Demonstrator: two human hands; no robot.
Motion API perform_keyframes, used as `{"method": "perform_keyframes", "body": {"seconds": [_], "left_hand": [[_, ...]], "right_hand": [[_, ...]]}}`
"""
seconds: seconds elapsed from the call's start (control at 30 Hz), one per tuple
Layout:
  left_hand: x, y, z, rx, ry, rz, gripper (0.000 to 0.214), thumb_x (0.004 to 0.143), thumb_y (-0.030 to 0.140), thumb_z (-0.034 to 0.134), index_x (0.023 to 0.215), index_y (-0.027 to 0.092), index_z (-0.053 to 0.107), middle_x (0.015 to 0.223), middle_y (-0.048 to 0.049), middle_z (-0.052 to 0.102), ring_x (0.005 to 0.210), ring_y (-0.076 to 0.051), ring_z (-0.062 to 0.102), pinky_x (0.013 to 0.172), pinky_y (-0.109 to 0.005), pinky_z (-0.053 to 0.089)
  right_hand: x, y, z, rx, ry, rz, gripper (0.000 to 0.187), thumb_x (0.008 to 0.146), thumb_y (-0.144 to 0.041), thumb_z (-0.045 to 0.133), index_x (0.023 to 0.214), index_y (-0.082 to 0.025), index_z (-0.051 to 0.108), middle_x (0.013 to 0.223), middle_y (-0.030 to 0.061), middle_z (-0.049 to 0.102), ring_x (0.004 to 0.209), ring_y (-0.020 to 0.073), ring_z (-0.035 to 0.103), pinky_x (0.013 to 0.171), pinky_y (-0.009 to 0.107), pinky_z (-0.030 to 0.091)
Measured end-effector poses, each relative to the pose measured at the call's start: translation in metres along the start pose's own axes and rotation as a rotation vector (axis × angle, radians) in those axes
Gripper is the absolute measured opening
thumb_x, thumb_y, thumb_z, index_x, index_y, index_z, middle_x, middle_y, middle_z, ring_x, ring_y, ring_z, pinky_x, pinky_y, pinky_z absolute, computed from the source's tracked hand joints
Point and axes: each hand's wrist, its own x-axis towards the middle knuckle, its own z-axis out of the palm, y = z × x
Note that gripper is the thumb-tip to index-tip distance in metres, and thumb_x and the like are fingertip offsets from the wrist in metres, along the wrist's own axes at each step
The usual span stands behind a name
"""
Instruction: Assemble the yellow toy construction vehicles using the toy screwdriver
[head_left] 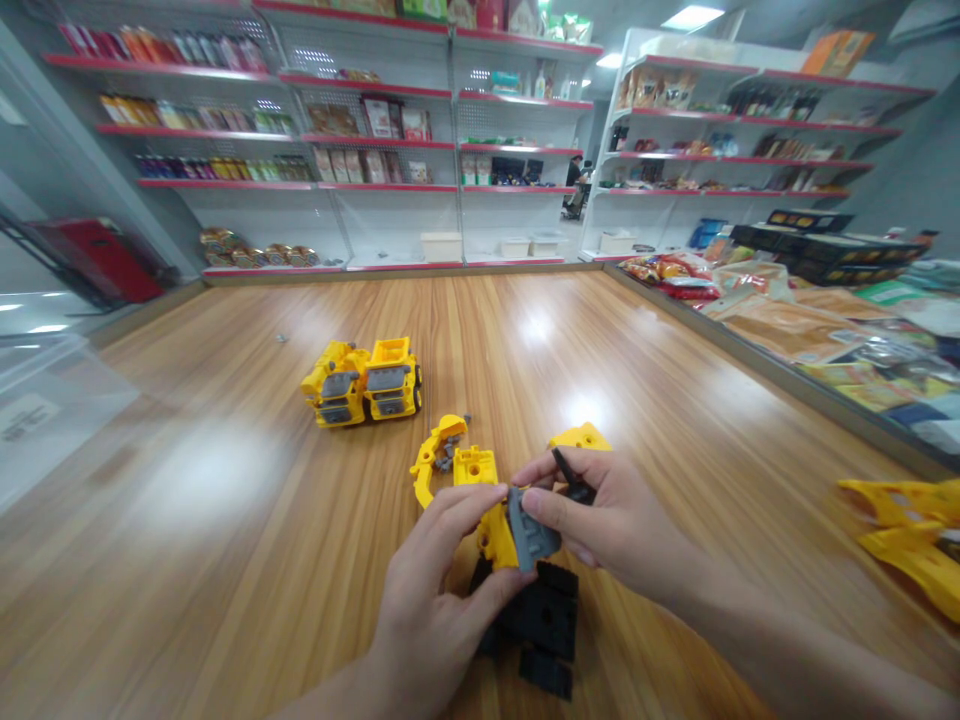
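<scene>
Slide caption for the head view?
Left hand and right hand hold yellow toy part and gray piece; two toy vehicles beyond.

My right hand [619,515] part-hides a yellow piece [581,437] just beyond; my left hand [435,575] part-covers the black part [544,612] below! Right of my grip, yellow shells [911,535] get cut off; ahead-left, grey bits [447,457], too tiny to tell!

Wood-grain table [225,590], its glossy top strewn with pieces.
Left of centre, a truck [336,390] stands close beside a dumper [391,378]; a scrap [282,338] lies beyond them. Nearer lie a curved yellow arm [424,462], grey bits [444,460] beside it, a block [475,466], a yellow panel [582,437], a black part [551,612] and, far right, yellow pieces [911,530].
</scene>
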Motion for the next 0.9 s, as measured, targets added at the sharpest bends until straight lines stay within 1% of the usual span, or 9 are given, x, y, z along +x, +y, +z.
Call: {"method": "perform_keyframes", "body": {"seconds": [0.07,0.13,0.23,0.3,0.43,0.6,0.8,0.83,0.9], "left_hand": [[0.002,0.002,-0.001,-0.007,-0.021,0.037,0.056,0.078,0.014,0.075,0.127,0.032,0.057,0.12,-0.0057,0.063,0.114,-0.024,0.061,0.099,-0.041,0.053],[0.003,0.004,-0.001,0.015,-0.029,0.066,0.051,0.079,0.013,0.074,0.125,0.032,0.06,0.118,-0.0061,0.062,0.112,-0.023,0.062,0.097,-0.039,0.054],[0.005,0.008,-0.002,0.079,-0.018,0.093,0.049,0.079,0.013,0.073,0.123,0.032,0.063,0.118,-0.006,0.06,0.109,-0.021,0.063,0.096,-0.036,0.055],[0.005,0.01,-0.003,0.106,-0.008,0.104,0.047,0.079,0.012,0.072,0.121,0.032,0.064,0.118,-0.0059,0.059,0.109,-0.021,0.063,0.096,-0.036,0.055],[0.006,0.014,-0.003,0.102,-0.039,0.155,0.037,0.08,0.007,0.069,0.111,0.029,0.068,0.119,-0.0067,0.057,0.106,-0.02,0.066,0.093,-0.034,0.057],[0.007,0.016,-0.002,0.09,-0.04,0.181,0.038,0.08,0.004,0.068,0.11,0.027,0.067,0.119,-0.0069,0.055,0.107,-0.02,0.065,0.094,-0.033,0.057],[0.007,0.016,-0.002,0.053,-0.021,0.22,0.039,0.08,0.001,0.066,0.111,0.025,0.067,0.12,-0.0076,0.053,0.109,-0.02,0.064,0.095,-0.034,0.057],[0.007,0.017,-0.003,0.047,-0.015,0.228,0.04,0.08,0.0,0.066,0.111,0.025,0.067,0.12,-0.0077,0.053,0.109,-0.021,0.064,0.094,-0.035,0.058],[0.007,0.018,-0.003,0.026,-0.002,0.233,0.041,0.079,-0.001,0.066,0.111,0.025,0.066,0.12,-0.0081,0.052,0.111,-0.021,0.062,0.094,-0.036,0.058]], "right_hand": [[0.0,-0.001,0.001,-0.073,-0.001,-0.033,0.019,0.085,-0.032,0.069,0.095,-0.015,0.069,0.065,-0.0025,0.06,0.041,0.003,0.044,0.036,0.016,0.032],[0.0,-0.002,0.001,-0.135,-0.001,-0.077,0.019,0.086,-0.032,0.067,0.094,-0.015,0.07,0.069,-0.0005,0.063,0.047,0.0055,0.049,0.041,0.017,0.038],[0.0,-0.002,0.0,-0.187,-0.009,-0.13,0.017,0.088,-0.032,0.066,0.094,-0.017,0.071,0.08,0.0024,0.068,0.067,0.0111,0.06,0.058,0.021,0.048],[0.0,-0.001,-0.001,-0.202,-0.009,-0.135,0.016,0.088,-0.031,0.065,0.095,-0.017,0.07,0.082,0.0025,0.068,0.072,0.0127,0.062,0.065,0.023,0.05],[0.0,0.001,-0.001,-0.235,-0.031,-0.115,0.016,0.089,-0.032,0.065,0.095,-0.019,0.07,0.078,0.0005,0.067,0.067,0.0119,0.06,0.06,0.023,0.048],[-0.002,-0.001,0.0,-0.294,-0.038,-0.121,0.017,0.091,-0.034,0.062,0.096,-0.02,0.069,0.081,0.0008,0.068,0.071,0.0129,0.062,0.063,0.024,0.048],[-0.003,-0.005,-0.003,-0.436,0.022,-0.225,0.018,0.087,-0.036,0.067,0.095,-0.019,0.069,0.091,0.0036,0.067,0.081,0.0157,0.062,0.067,0.026,0.047],[-0.002,-0.004,-0.003,-0.428,0.025,-0.212,0.021,0.086,-0.037,0.068,0.097,-0.02,0.069,0.093,0.0038,0.067,0.083,0.0161,0.062,0.067,0.026,0.047],[-0.001,-0.002,-0.003,-0.376,0.007,-0.131,0.028,0.086,-0.042,0.068,0.103,-0.02,0.068,0.095,0.0043,0.067,0.084,0.0168,0.062,0.068,0.026,0.047]]}}
